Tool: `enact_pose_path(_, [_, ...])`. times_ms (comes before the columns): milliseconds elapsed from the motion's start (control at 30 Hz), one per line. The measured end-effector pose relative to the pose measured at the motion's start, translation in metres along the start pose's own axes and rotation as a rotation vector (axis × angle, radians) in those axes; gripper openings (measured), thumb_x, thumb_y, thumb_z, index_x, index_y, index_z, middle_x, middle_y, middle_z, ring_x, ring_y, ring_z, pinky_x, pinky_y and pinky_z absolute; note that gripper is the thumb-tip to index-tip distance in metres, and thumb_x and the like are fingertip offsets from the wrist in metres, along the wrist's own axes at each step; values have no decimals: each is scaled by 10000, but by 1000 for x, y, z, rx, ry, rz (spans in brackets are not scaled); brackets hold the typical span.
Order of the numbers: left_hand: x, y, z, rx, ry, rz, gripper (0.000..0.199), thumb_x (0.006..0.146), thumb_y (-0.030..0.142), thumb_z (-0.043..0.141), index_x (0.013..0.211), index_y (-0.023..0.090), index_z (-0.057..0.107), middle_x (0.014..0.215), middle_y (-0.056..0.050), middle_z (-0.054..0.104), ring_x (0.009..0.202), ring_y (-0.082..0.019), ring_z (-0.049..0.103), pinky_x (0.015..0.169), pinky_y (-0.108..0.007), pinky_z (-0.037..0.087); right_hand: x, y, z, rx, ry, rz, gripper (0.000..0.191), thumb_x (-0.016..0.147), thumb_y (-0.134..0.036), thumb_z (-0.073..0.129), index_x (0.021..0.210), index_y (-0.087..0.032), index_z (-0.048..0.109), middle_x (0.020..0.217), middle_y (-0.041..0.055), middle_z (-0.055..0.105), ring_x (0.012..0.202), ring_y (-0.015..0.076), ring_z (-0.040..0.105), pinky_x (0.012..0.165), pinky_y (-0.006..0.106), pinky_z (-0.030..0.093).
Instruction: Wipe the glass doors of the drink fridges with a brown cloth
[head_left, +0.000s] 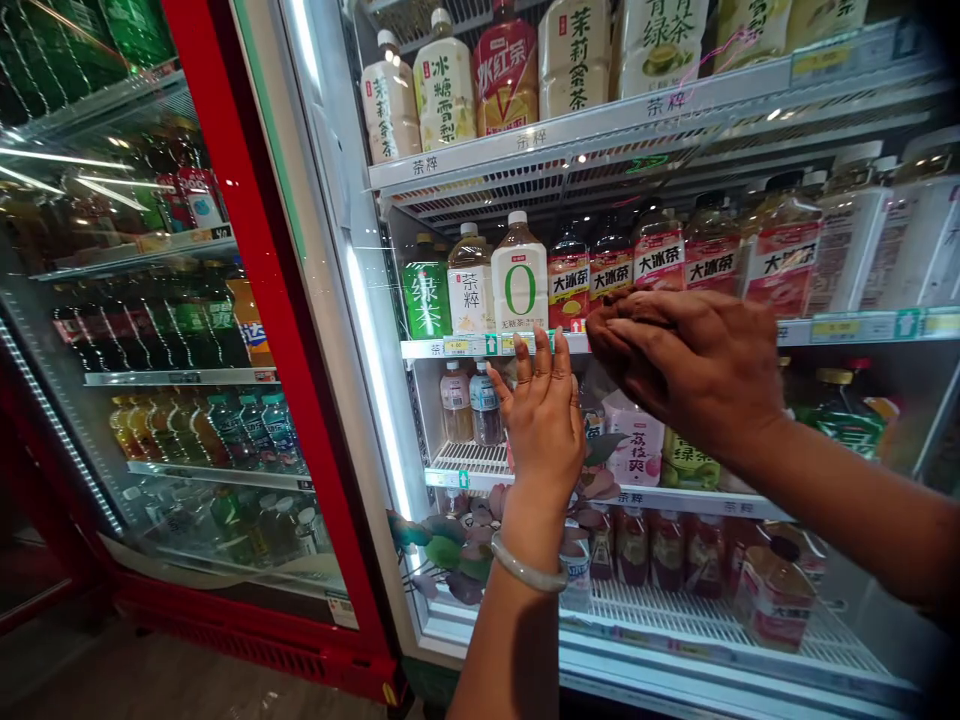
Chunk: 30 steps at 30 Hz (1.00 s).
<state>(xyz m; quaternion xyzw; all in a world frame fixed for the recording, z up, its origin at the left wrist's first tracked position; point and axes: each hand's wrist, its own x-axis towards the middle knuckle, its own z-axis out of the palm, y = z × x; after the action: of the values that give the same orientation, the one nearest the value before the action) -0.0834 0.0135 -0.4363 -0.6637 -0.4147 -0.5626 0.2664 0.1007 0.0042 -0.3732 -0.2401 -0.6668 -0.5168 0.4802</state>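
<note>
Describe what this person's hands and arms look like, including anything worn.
The left hand and right hand are both gloveless. The left arm wears a smooth, pale, rounded bangle; the right arm shows none. No sleeve is clearly visible on either.

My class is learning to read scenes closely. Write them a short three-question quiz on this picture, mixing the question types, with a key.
1. Which hand's wrist wears the pale bangle?
2. True or false: the cooler frame at the far left is red.
3. Which large green mark is on the white-labelled bottle just above the left hand in the picture?
A) a star
B) a ring like a zero
C) an arrow

Key: 1. The left; 2. True; 3. B
</note>
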Motion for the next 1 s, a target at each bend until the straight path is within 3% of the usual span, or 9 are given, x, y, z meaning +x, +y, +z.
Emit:
enact_pose_path(133, [1,6,2,9,-8,-27,781,1023,139,410,1693,321,53,1753,-15,154,1644,-251,31,1321,-648,-32,-18,-22,1,19,-47,-108,341,955,-312,706,1286,-234,679,1372,70,707,1239,287,626,996,443,420])
enact_pose_path(267, [2,13,3,8,-13,10,785,1028,148,406,1695,310,26,1755,-16,169,1642,-251,24,1336,-635,2,-43,6,-18,33,-127,-240,417,922,-277,745,1330,-273,658,1357,59,719,1252,271,639,1007,435,436])
enact_pose_path(400, [1,27,9,-24,-58,72,758,1042,164,388,1694,338,42,1744,6,241,1640,-218,81,1351,-600,-8,-31,36,-24,-29,-74,13,426,874,-401,794,1276,-303,691,1327,65,721,1175,291,661,969,454,470])
enact_pose_path(500, [-2,36,16,-24,-69,80,721,1039,160,388,1696,295,122,1741,-16,266,1642,-214,105,1352,-582,-49,-17,23,-17,-38,-57,174,412,895,-425,748,1266,-254,693,1335,124,696,1203,342,629,966,500,460])
enact_pose_path(633, [-3,38,20,-32,-45,55,705,1028,148,398,1688,282,190,1731,-16,303,1644,-226,94,1357,-584,-42,-34,0,-13,-30,-45,39,366,911,-320,744,1269,-286,675,1304,90,719,1172,292,662,965,457,459])
enact_pose_path(733, [-2,39,20,-42,-42,59,754,1030,159,414,1699,293,95,1737,-25,284,1644,-231,87,1353,-591,-33,-57,17,-20,-36,-81,-60,427,871,-312,797,1279,-325,673,1303,54,729,1162,265,680,978,434,477])
enact_pose_path(867, [-2,47,23,-54,-54,76,757,1053,210,417,1698,309,34,1750,-23,230,1645,-230,77,1341,-594,-60,-50,47,-28,-41,-37,150,419,843,-379,808,1240,-296,703,1311,76,721,1198,312,667,989,468,497])
enact_pose_path(933, [-3,53,27,-54,-58,89,740,1060,224,413,1698,301,47,1745,-26,243,1646,-223,87,1328,-586,-111,-38,45,-26,-56,4,271,418,857,-384,779,1248,-253,705,1351,133,691,1241,369,633,1004,532,481])
enact_pose_path(1000, [-4,58,31,-51,-59,83,734,1055,212,413,1699,290,71,1737,-34,264,1646,-227,99,1307,-590,-166,-35,33,-24,-43,-5,276,429,875,-359,760,1284,-247,689,1380,146,672,1272,388,614,1013,559,473])
